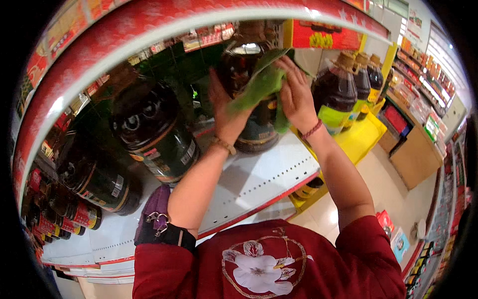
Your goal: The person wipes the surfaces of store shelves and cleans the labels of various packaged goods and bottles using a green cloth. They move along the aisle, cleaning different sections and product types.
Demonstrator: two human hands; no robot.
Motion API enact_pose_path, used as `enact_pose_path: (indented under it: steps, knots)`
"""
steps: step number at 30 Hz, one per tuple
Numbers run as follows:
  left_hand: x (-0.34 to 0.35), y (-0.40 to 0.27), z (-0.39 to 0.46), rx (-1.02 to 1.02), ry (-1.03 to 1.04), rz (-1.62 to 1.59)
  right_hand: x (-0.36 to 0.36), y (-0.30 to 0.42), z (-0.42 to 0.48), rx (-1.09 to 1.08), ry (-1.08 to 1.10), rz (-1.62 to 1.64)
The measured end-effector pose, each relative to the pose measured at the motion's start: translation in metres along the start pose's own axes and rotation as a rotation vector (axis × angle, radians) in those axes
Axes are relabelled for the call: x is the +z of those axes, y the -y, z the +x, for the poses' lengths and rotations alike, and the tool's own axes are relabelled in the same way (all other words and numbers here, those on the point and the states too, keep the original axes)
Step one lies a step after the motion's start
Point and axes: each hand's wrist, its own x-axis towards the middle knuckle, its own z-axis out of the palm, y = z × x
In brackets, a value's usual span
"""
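A large dark bottle (255,129) stands upright on the white metal shelf (257,179) in front of me. My right hand (297,95) grips a green cloth (261,86), which drapes across the front of this bottle and hangs down its right side. On the bottle's left side is my left hand (227,112), blurred, with the cloth's lower end over part of it; whether it grips the bottle or the cloth is unclear. To the left stand another big dark bottle (157,130) and a third one (101,179), both labelled.
A red-edged upper shelf (179,18) arches over the bottles. Small jars (84,215) line the shelf's far left. At right, bottles with green labels (334,101) stand on a yellow display stand (362,130). Beyond lie a wooden counter (414,160) and tiled floor (377,183).
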Motion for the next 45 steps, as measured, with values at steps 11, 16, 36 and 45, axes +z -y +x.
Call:
enact_pose_path:
  steps: [11, 16, 36, 45]
  knots:
    - [-0.007, -0.008, 0.006, -0.052, 0.003, -0.107, 0.018, -0.066, 0.024, 0.472, 0.135, 0.419]
    - [-0.001, -0.015, 0.005, -0.046, 0.037, -0.065, 0.051, -0.154, 0.036, 0.876, 0.184, 0.862]
    - [0.001, -0.011, -0.003, -0.077, 0.031, -0.191, 0.085, -0.093, -0.106, 1.459, -0.151, 1.117]
    - [-0.005, 0.000, -0.003, -0.066, 0.065, -0.133, 0.056, -0.021, -0.119, 1.516, -0.719, 1.038]
